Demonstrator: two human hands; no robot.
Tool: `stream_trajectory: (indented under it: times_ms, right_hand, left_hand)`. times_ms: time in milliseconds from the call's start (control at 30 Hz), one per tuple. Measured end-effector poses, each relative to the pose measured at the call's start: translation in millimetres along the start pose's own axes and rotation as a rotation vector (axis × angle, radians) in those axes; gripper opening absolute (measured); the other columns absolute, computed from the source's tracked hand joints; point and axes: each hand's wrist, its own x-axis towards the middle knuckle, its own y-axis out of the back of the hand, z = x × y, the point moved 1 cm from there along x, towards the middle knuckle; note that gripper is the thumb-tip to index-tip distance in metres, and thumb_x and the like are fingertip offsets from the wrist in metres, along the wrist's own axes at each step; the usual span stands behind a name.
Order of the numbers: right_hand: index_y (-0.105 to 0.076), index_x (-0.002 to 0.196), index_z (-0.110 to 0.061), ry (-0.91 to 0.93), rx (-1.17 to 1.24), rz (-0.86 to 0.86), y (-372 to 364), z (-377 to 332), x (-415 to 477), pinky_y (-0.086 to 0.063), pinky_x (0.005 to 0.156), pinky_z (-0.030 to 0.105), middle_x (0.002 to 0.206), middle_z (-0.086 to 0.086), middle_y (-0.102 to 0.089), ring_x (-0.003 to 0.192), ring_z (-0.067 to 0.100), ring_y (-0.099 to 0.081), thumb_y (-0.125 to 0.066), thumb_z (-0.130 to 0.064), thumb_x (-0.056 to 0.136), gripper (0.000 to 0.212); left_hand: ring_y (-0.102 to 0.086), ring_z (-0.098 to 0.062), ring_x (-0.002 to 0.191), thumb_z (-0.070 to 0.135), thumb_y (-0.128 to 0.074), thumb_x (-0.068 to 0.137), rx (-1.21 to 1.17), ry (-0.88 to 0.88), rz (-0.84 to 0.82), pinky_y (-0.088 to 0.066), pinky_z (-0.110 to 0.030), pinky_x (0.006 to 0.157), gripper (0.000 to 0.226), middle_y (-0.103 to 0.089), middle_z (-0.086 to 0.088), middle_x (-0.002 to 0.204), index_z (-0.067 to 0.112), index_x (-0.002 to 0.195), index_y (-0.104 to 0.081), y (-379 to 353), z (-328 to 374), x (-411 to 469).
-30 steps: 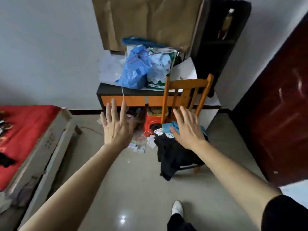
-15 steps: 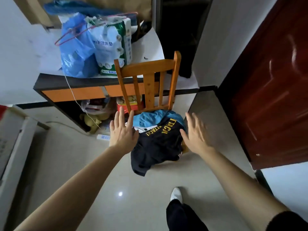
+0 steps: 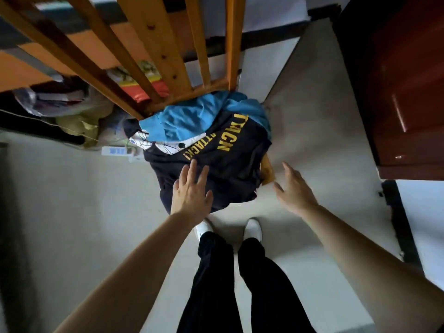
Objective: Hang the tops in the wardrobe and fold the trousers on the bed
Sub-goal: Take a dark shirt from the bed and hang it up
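A pile of clothes lies on the seat of a wooden chair. On top is a dark navy top with yellow lettering; a blue garment lies behind it against the chair back. My left hand hovers with straight fingers over the front edge of the navy top; whether it touches is unclear. My right hand is spread open, just right of the pile and clear of it. Neither hand holds anything.
A dark red door stands to the right. A desk with orange drawer fronts and clutter beneath it sits behind the chair. A white power strip lies on the tiled floor. My feet in white shoes stand right before the chair.
I have stepped close to the chair and now look down on it. Both hands have come nearer the clothes, the left now over the navy top.
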Motion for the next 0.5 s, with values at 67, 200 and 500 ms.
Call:
stream_trajectory:
  times_ms: [67, 200, 500]
  right_hand:
    - [-0.023, 0.155, -0.011, -0.107, 0.127, -0.033, -37, 10, 21, -0.039, 0.109, 0.042, 0.151, 0.017, -0.040, 0.135, 0.034, -0.045, -0.054, -0.032, 0.100, 0.066]
    - [-0.035, 0.148, -0.011, -0.250, 0.330, -0.057, -107, 16, 56, -0.039, 0.094, 0.027, 0.139, 0.009, -0.057, 0.126, 0.028, -0.055, -0.057, -0.039, 0.098, 0.061]
    - [-0.048, 0.102, -0.021, -0.369, 0.358, 0.142, -155, -1, 87, -0.037, 0.069, 0.031, 0.084, -0.007, -0.056, 0.077, 0.019, -0.049, -0.052, -0.050, 0.095, 0.030]
  left_hand:
    - [-0.004, -0.028, 0.150, 0.041, -0.053, 0.093, 0.030, -0.021, -0.078, -0.023, -0.050, 0.115, 0.074, -0.003, -0.004, 0.165, 0.030, 0.156, -0.016, -38, -11, 28]
    - [0.002, -0.024, 0.152, 0.053, -0.052, 0.092, 0.056, 0.011, -0.303, -0.026, -0.052, 0.112, 0.077, 0.001, 0.006, 0.165, 0.037, 0.155, -0.011, -99, -40, 68]
    - [-0.007, -0.018, 0.152, 0.038, -0.042, 0.102, 0.113, -0.070, -0.186, -0.037, -0.042, 0.105, 0.054, -0.010, 0.010, 0.164, 0.039, 0.153, -0.024, -125, -60, 77]
